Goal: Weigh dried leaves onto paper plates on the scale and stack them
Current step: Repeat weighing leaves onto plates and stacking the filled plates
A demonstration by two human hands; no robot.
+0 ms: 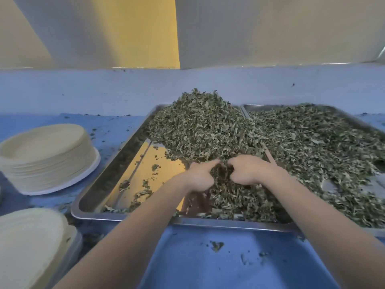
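Both hands, left hand (199, 177) and right hand (249, 171), curl into the dried leaves (208, 126); fingertips are buried, so each grip holds leaves.

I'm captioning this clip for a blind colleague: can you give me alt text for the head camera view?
Two bare hands, left hand and right hand, gather a clump of dried leaves in a metal tray on a blue table. A second leaf-filled tray sits to the right, and stacks of paper plates stand to the left.
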